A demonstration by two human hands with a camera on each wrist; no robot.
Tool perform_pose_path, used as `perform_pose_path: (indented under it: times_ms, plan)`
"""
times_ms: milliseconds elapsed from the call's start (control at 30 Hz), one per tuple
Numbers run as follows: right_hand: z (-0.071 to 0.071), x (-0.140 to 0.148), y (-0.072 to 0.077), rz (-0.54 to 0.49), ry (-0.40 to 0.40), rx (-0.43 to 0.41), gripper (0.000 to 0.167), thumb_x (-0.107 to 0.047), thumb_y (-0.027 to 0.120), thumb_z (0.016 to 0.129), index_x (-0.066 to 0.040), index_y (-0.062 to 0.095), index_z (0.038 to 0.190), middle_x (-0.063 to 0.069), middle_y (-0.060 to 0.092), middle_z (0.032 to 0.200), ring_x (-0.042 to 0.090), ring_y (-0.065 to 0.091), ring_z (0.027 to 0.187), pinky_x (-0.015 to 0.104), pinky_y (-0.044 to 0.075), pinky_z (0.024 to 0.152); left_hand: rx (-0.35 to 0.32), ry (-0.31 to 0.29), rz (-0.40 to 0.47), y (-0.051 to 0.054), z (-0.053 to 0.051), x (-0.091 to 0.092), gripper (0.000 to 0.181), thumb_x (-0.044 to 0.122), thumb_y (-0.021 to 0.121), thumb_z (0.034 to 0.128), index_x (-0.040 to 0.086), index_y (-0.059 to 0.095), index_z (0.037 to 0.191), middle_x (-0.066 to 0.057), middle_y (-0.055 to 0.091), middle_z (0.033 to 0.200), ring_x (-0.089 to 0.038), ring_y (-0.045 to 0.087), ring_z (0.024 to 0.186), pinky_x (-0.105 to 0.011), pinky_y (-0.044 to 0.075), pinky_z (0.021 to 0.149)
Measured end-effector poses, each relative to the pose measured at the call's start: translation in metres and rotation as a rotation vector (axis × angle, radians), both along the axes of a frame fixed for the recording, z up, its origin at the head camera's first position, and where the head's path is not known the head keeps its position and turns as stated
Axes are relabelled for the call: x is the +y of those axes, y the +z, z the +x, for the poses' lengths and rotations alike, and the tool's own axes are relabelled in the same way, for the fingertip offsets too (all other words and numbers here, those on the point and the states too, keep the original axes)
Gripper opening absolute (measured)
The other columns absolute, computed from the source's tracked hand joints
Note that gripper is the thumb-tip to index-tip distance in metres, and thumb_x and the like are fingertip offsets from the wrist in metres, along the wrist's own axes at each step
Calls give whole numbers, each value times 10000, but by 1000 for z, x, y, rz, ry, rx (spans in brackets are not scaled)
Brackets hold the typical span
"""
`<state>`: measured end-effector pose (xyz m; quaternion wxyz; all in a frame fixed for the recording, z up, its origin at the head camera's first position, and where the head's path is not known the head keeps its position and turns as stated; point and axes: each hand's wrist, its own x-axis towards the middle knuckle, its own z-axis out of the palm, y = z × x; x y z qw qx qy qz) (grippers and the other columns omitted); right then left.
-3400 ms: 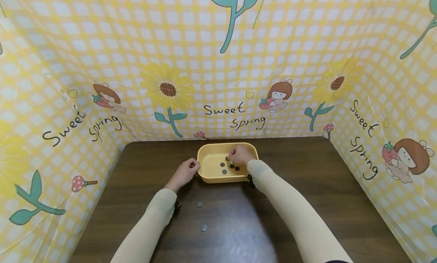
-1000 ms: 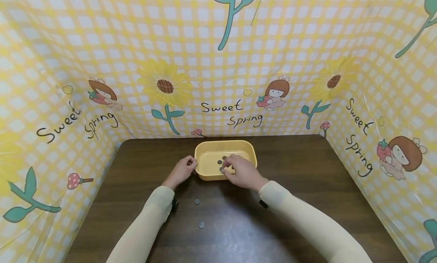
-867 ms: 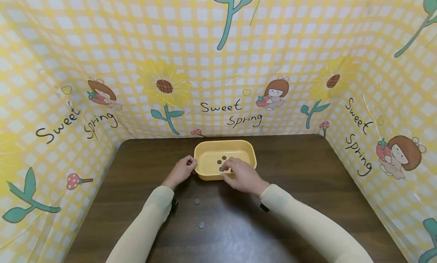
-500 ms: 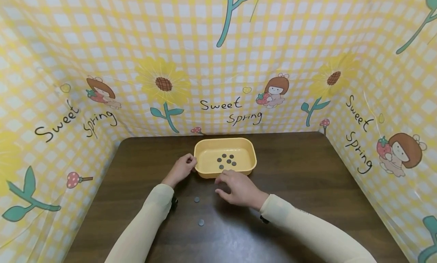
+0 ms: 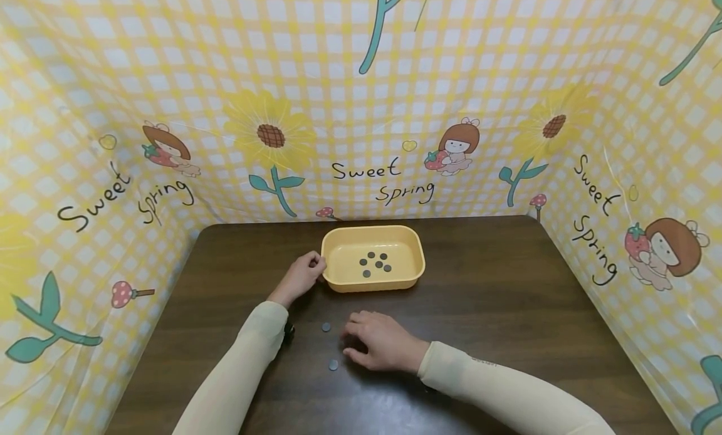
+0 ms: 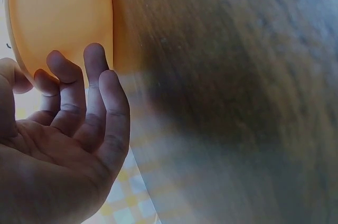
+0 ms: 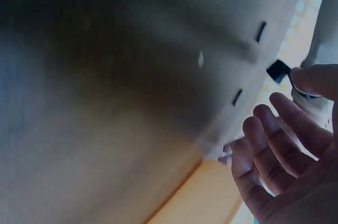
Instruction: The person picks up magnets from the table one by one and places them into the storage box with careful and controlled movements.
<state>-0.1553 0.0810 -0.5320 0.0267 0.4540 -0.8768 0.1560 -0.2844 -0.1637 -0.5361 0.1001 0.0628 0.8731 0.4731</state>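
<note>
At the yellow tray's (image 5: pixel 372 284) left end, my left hand (image 5: pixel 300 275) holds the rim. In the left wrist view, the fingers of the left hand (image 6: pixel 79 123) lie along the tray's outer wall (image 6: pixel 60 12), with the thumb by its edge. Several small grey coin-like discs (image 5: pixel 366 274) lie on the tray floor. Two more are on the table, an upper disc (image 5: pixel 326 327) and a lower disc (image 5: pixel 333 365). Just right of them hovers my right hand (image 5: pixel 383 341), fingers loosely bent and holding nothing. In the right wrist view, the right hand's (image 7: pixel 285 166) thumb and fingers are apart.
The dark brown wooden table (image 5: pixel 507 297) bears the tray near its back edge. A yellow checked cloth (image 5: pixel 361 109) with flower and girl prints stands round the back and both sides.
My right hand has come out of the tray toward me and down beside the two discs on the table, uncovering the discs inside. My left hand has stayed at the tray's left end.
</note>
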Motion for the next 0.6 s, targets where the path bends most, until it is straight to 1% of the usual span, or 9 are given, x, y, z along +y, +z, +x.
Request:
perform_pose_path:
  times_ms: [167,233,333,467,600]
  plan:
    - [8,-7,-5,35,35,-17,252,-380,731,1018,-192,750,1185,-73,650,1057,91,627,965,292,541,855,-1,-1,2,0,0,-1,247,262,529,1122,64,596,990,-107,691,976,-250,701,901,-314,496,783]
    - [10,-9,-7,43,48,-12,264,-385,734,1014,-200,752,1203,-79,648,1057,82,624,966,281,537,856,-2,-2,5,0,-1,-1,250,262,526,1123,63,595,988,-109,691,982,-251,703,905,-315,495,785]
    - [13,-13,-13,47,73,9,282,-392,734,1016,-204,756,1225,-84,648,1059,72,623,972,270,537,879,-4,-1,2,-1,-2,-1,250,261,524,1123,63,596,989,-107,691,976,-246,701,904,-314,494,782]
    - [15,-17,-18,68,86,22,299,-409,718,1028,-219,751,1256,-101,640,1077,56,623,1005,272,535,933,-7,3,-7,0,-2,0,256,265,525,1126,55,606,1002,-105,695,971,-234,694,900,-313,492,784]
    - [16,-21,-18,91,81,19,301,-399,722,1029,-217,754,1266,-97,633,1083,61,625,1029,292,530,981,-20,6,-10,1,-1,0,277,279,517,1135,38,615,1039,-111,699,994,-238,691,916,-320,492,797]
